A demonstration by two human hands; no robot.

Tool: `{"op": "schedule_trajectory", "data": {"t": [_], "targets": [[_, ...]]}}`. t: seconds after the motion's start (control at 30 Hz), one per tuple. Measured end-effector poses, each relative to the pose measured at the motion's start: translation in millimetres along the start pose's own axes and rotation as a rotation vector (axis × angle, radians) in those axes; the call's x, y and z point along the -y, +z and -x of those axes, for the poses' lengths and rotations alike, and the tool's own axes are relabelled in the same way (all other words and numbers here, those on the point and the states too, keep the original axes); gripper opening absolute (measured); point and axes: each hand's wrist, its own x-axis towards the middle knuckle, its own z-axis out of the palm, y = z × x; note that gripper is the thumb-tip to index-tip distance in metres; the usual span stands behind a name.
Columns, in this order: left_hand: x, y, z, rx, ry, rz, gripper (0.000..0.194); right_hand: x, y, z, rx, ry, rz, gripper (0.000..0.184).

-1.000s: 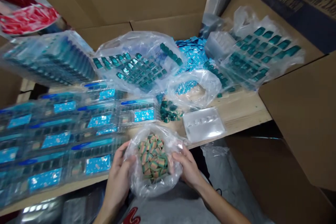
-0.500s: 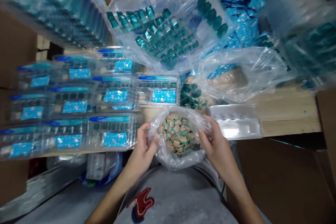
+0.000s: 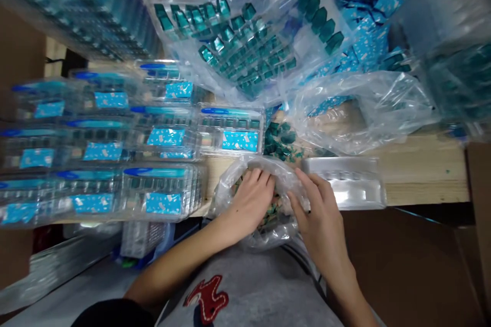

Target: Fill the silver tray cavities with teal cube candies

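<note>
A clear plastic bag (image 3: 226, 191) stands open at the table's front edge, against my body. In it lie many small pink-and-green striped blocks (image 3: 270, 209) that look like erasers. My left hand (image 3: 251, 196) reaches down into the bag with bent fingers; its fingertips are hidden among the blocks. With thumb and fingers closed on the bag's right rim, my right hand (image 3: 316, 207) holds it. Just right of that hand is an unfilled clear plastic tray (image 3: 351, 184). A filled clear case (image 3: 231, 130) with a blue pen, dark green pieces and a blue patterned packet lies beyond the bag.
Stacks of similar filled cases (image 3: 161, 191) cover the left of the wooden table (image 3: 422, 168). A large bag of teal faceted pieces (image 3: 245, 56) lies at the back, with blue packets (image 3: 364, 30) beside it. Another clear bag (image 3: 395, 107) and loose green pieces (image 3: 282, 135) are near the middle.
My left hand has let go of the bag's left rim and moved right, down into the blocks. My right hand stays on the right rim. The view has shifted slightly.
</note>
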Motion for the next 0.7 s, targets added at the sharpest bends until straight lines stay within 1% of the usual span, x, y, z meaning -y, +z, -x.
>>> {"op": "schedule_trajectory", "data": {"t": [0.1, 0.3, 0.4, 0.47, 0.53, 0.57, 0.63, 0.7], "targets": [[3, 2.7, 2, -0.003, 0.008, 0.005, 0.016, -3, -1, 1, -0.011, -0.007, -0.042, 0.037], [3, 3.6, 8, -0.055, 0.045, 0.004, 0.013, -9, -1, 1, -0.01, -0.03, -0.092, 0.036], [2, -2.1, 17, -0.069, 0.05, -0.017, 0.011, -9, -5, 0, -0.053, -0.051, -0.108, 0.037], [3, -11.8, 29, -0.105, 0.049, 0.02, 0.012, -5, -12, 0, -0.126, -0.057, -0.133, 0.038], [5, -25.8, 44, -0.192, 0.031, 0.196, 0.01, 3, -21, 0, -0.176, -0.052, -0.205, 0.04], [6, -33.4, 51, -0.249, 0.011, 0.337, 0.008, 8, -24, -1, -0.159, -0.044, -0.263, 0.04], [8, -46.8, 64, -0.357, -0.039, 0.604, 0.004, 18, -28, -3, -0.035, -0.028, -0.419, 0.038], [10, -55.2, 70, -0.431, -0.08, 0.782, 0.003, 27, -27, -5, 0.119, -0.002, -0.591, 0.038]]}}
